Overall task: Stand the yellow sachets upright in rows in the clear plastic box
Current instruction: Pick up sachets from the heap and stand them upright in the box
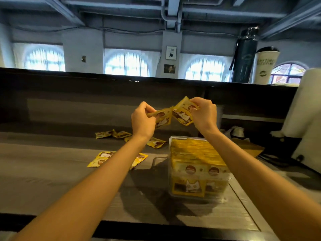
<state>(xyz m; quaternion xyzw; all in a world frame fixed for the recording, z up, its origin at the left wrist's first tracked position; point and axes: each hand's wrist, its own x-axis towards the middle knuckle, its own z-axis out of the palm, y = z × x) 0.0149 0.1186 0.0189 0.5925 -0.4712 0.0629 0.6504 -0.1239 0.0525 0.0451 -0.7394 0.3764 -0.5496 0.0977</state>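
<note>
Both hands are raised above the counter, holding two joined yellow sachets between them. My left hand (142, 120) pinches the left sachet (162, 117), and my right hand (204, 115) pinches the right sachet (183, 113) at its top edge. The pair bends at the seam between them. Below and to the right stands the clear plastic box (224, 192), packed with rows of upright yellow sachets (196, 153). Loose sachets lie flat on the counter: a strip (100, 159) under my left forearm and several more (112, 133) further back.
A grey counter (52, 180) runs to a dark raised back wall (86, 94). On that ledge at the right stand a dark flask (244, 56) and a white cup (264, 66). A white machine (305, 119) and brown paper (250, 146) sit to the right of the box.
</note>
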